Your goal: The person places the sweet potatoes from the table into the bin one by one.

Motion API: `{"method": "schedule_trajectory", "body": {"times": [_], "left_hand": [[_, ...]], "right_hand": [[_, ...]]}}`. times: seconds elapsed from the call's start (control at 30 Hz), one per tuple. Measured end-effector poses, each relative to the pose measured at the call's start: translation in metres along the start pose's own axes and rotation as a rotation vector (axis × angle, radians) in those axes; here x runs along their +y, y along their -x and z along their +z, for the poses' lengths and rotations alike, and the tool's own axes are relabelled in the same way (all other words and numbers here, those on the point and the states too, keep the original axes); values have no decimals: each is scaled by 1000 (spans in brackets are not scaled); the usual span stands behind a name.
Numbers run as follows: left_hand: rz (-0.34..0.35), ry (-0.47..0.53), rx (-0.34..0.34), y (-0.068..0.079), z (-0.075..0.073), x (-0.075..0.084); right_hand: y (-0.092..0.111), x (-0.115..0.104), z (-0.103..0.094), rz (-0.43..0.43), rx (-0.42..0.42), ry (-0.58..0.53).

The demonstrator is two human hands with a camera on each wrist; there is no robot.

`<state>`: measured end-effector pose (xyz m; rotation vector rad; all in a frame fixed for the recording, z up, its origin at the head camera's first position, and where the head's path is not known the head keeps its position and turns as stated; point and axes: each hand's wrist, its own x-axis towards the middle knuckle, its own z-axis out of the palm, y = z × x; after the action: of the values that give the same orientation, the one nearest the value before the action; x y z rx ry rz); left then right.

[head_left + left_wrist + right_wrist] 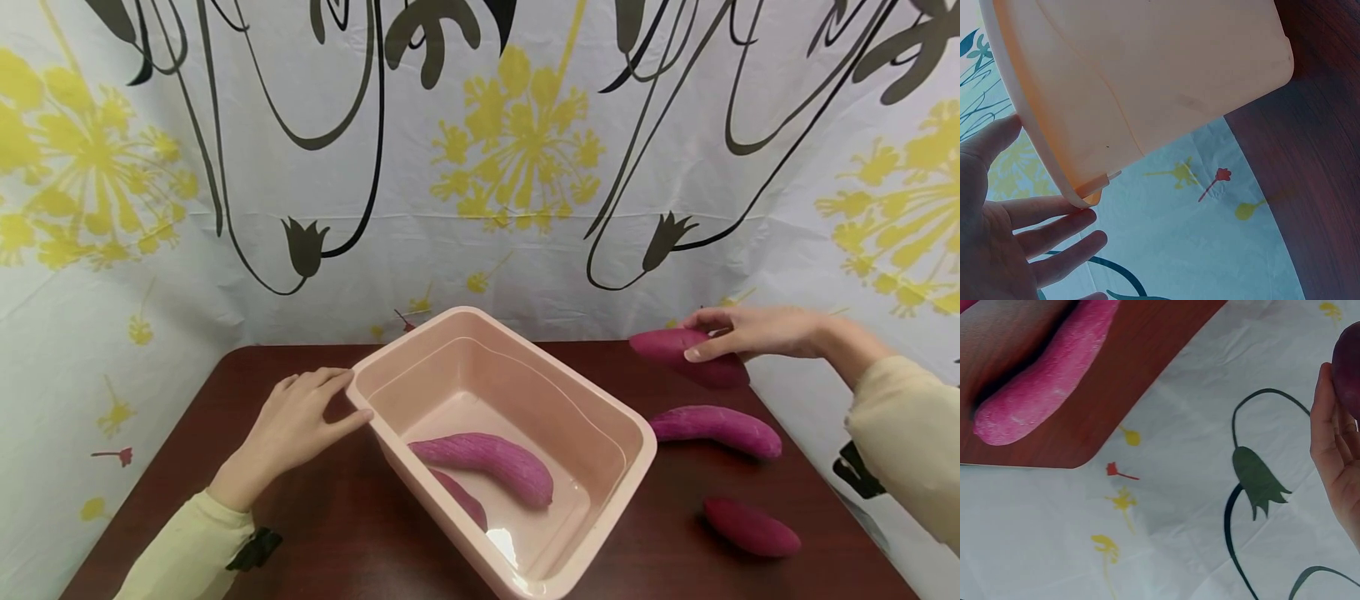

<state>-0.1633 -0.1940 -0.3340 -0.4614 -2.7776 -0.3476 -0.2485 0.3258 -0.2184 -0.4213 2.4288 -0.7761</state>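
Observation:
A pale pink plastic basin [420, 379] stands at an angle in the middle of the table. My left hand [296, 421] touches its left corner, with thumb and forefinger at the rim and the other fingers spread, as the left wrist view shows. Inside the basin lie a long curved magenta vegetable [487, 462] and a darker sweet potato [461, 497], partly hidden by the near wall. To the right, my right hand [761, 333] grips a dark magenta sweet potato [716, 367] above the table, thumb on the near side.
Below the right hand, another long curved magenta vegetable [716, 429] lies on the dark red-brown table [322, 533]. Nearer the front is a dark red sweet potato [752, 527]. A white patterned sheet [450, 267] hangs behind and around the table.

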Motion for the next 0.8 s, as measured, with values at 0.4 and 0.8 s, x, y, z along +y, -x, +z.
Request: {"method": "schedule_trajectory", "body": {"times": [0.4, 0.8], "left_hand": [[11, -8, 4, -1, 0, -1], [15, -10, 10, 0, 0, 0]], "right_hand": [[-11, -29, -2, -50, 26, 78], [-30, -58, 4, -69, -31, 66]]}}
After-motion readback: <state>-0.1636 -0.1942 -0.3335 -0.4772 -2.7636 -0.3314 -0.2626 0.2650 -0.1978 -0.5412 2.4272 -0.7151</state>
